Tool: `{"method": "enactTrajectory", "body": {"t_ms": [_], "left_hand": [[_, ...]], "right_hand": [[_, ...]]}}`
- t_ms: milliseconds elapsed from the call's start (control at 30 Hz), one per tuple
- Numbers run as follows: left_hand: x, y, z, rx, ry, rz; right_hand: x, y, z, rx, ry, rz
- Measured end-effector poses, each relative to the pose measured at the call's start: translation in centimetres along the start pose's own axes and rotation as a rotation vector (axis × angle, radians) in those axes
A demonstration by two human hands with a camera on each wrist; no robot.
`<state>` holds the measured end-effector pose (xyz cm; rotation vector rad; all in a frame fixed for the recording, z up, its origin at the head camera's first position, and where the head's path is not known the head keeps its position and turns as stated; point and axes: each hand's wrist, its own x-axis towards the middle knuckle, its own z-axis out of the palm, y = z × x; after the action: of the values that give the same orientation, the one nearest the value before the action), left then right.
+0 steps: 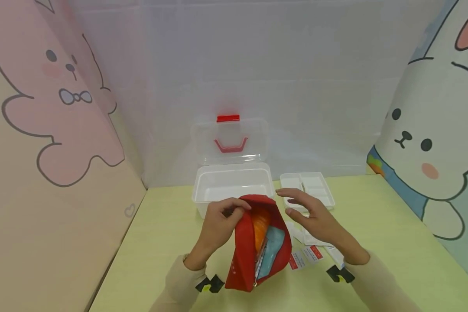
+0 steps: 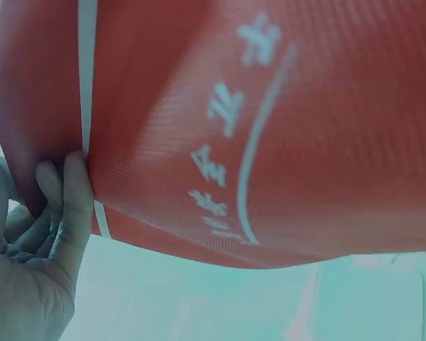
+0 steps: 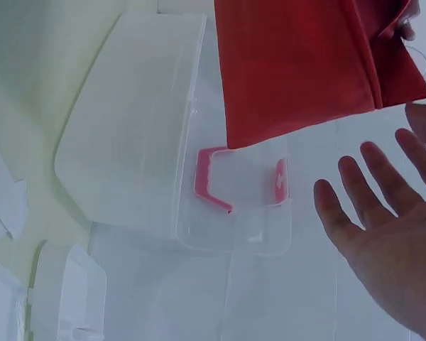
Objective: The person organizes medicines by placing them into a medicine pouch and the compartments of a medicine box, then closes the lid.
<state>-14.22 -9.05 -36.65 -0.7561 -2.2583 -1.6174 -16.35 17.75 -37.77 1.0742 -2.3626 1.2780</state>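
My left hand (image 1: 222, 216) pinches the top edge of a red fabric pouch (image 1: 257, 245) and holds it open above the table; in the left wrist view the fingers (image 2: 67, 206) grip the pouch (image 2: 270, 121) at its seam, and white lettering shows on the cloth. Inside the pouch lie an orange packet (image 1: 260, 223) and a light blue packet (image 1: 272, 251). My right hand (image 1: 308, 212) hovers open just right of the pouch, fingers spread, touching nothing; the right wrist view shows the right hand (image 3: 383, 234) under the pouch (image 3: 305, 64).
A clear plastic box (image 1: 232, 184) with a raised lid (image 1: 230, 141) and red latch (image 1: 228, 118) stands behind the pouch. A white divided tray (image 1: 307, 187) sits right of it. Small white sachets (image 1: 308, 253) lie under my right wrist. Cartoon panels wall both sides.
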Motion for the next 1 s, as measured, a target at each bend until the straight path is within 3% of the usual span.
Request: {"method": "enactTrajectory", "body": {"t_ms": [233, 500, 700, 1000], "left_hand": [[0.3, 0.7, -0.4, -0.088, -0.048, -0.057], [0.7, 1.1, -0.6, -0.152, -0.081, -0.059], [0.8, 1.2, -0.5, -0.196, -0.117, -0.059], [0.9, 1.0, -0.3, -0.222, -0.143, -0.053]], "right_hand": [[0.5, 0.6, -1.0, -0.003, -0.187, 0.033], [1.4, 0.0, -1.0, 0.015, -0.256, 0.068], [1.8, -0.1, -0.6, 0.036, -0.234, 0.046], [2.1, 0.3, -0.3, -0.005, -0.106, -0.067]]}}
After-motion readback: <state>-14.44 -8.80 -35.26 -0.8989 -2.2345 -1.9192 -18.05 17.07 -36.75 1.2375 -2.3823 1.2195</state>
